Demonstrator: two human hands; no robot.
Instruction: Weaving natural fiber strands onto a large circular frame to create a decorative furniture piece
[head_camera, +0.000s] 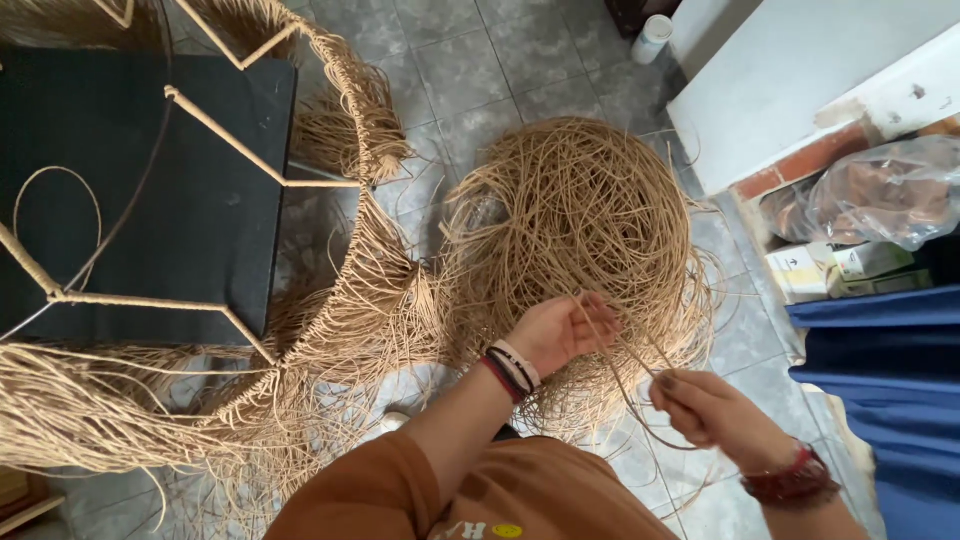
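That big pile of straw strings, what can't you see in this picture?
Head view:
- Under the strand pile: the heap hides the floor and a clear thing at its left edge.
- Left hand: fingertips buried in strands, grip unclear.
- Right hand: pinches a thin strand; its far end is lost in the tangle.
- Wrapped frame: cut off by the top and left edges.
- Plastic bag: contents blurred.

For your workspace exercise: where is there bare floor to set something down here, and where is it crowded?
Bare grey floor lies between the woven frame, the fibre heap and the white cabinet. Around both hands, left hand and right hand, strands crowd everything.
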